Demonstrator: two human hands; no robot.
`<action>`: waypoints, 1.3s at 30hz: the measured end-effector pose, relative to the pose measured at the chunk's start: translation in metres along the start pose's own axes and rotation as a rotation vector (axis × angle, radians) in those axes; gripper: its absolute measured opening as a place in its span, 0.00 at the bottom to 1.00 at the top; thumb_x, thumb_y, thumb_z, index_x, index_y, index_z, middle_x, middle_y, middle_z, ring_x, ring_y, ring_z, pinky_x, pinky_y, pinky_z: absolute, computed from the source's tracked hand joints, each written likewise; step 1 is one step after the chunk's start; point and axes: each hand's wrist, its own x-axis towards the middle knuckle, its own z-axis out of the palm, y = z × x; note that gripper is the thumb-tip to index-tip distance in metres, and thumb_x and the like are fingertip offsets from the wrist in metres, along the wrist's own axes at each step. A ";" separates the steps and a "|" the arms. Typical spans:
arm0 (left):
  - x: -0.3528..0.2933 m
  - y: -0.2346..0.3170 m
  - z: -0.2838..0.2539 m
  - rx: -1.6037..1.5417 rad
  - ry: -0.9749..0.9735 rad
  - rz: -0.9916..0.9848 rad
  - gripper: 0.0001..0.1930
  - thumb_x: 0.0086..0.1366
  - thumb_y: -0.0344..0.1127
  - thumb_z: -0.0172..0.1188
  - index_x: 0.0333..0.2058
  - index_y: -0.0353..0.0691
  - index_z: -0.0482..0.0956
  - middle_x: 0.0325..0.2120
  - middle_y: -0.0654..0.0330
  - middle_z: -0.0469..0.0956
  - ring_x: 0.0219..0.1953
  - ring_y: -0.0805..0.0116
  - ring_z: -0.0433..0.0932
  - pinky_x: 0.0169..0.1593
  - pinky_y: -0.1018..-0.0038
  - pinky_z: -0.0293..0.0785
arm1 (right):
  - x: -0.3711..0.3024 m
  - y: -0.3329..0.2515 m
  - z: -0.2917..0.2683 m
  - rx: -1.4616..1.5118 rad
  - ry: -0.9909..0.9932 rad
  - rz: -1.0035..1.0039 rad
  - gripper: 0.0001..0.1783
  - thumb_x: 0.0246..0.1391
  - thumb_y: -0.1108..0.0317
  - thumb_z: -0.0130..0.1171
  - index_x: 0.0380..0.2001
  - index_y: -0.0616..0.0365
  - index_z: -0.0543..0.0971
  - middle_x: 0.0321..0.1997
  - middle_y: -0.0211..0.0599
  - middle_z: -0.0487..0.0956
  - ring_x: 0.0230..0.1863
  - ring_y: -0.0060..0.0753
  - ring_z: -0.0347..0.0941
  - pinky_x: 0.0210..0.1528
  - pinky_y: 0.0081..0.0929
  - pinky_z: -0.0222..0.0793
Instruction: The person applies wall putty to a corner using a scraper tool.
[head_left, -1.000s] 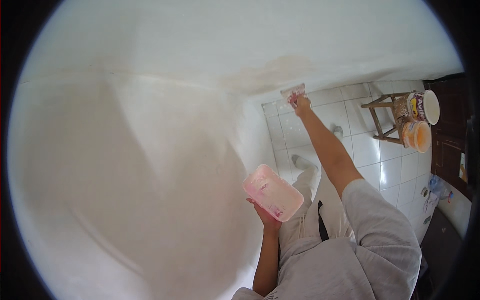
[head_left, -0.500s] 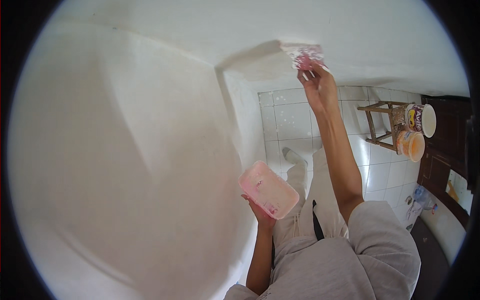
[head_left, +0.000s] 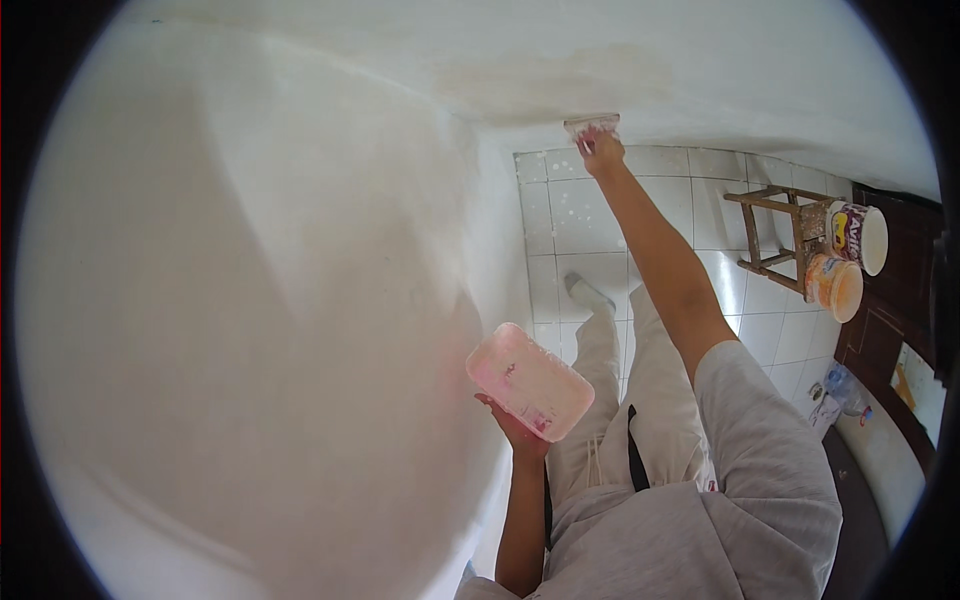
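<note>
Fabric of a grey shirt [head_left: 650, 540] filled the lower edge, closest of all, with pale trousers [head_left: 665, 410] below it and a sock-covered foot [head_left: 590, 290] farther down. Out from the shirt's left side came the left forearm [head_left: 522, 520], and the left hand [head_left: 522, 430] held up a pink tray [head_left: 548, 358] from underneath. One digit showed along the tray's near left edge; the others were hidden beneath, so whether they were spread could not be told. The tray sat tilted in front of the trousers, near the left wall [head_left: 330, 350], its inside pale and marked with darker pink smears.

The right arm [head_left: 660, 235] reached well forward, almost straight. At its end the right hand [head_left: 604, 153] had its fingers curled in on the pink handle of a wide scraper [head_left: 592, 125]; each finger was too small to make out. The blade lay against the front wall [head_left: 740, 90], at the lower edge of a beige patch [head_left: 555, 80].

Beyond, on white floor tiles [head_left: 660, 210] with pale spots, stood a wooden stool [head_left: 748, 235]. A white bucket [head_left: 845, 232] and an orange bucket [head_left: 828, 280] were side by side at its right end, near a dark brown door [head_left: 905, 250].
</note>
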 end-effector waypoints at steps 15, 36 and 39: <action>-0.015 0.036 -0.010 0.090 0.105 0.146 0.37 0.64 0.71 0.35 0.64 0.52 0.55 0.58 0.66 0.62 0.60 0.63 0.62 0.62 0.62 0.63 | -0.164 -0.079 0.156 0.251 0.569 0.650 0.15 0.56 0.76 0.51 0.48 0.58 0.69 0.42 0.42 0.78 0.36 0.29 0.75 0.36 0.25 0.75; -0.007 0.024 -0.010 0.063 0.167 0.152 0.37 0.62 0.72 0.39 0.60 0.53 0.60 0.52 0.67 0.67 0.55 0.65 0.67 0.56 0.61 0.70 | -0.080 -0.037 0.149 0.696 0.159 0.754 0.10 0.55 0.80 0.40 0.34 0.73 0.70 0.34 0.52 0.78 0.38 0.48 0.76 0.41 0.34 0.76; -0.026 0.048 -0.028 0.052 0.221 0.230 0.37 0.62 0.72 0.39 0.60 0.53 0.60 0.53 0.67 0.67 0.56 0.64 0.67 0.56 0.61 0.70 | -0.098 -0.078 0.201 0.765 0.336 0.867 0.14 0.57 0.77 0.38 0.41 0.75 0.69 0.45 0.51 0.75 0.46 0.50 0.73 0.39 0.34 0.74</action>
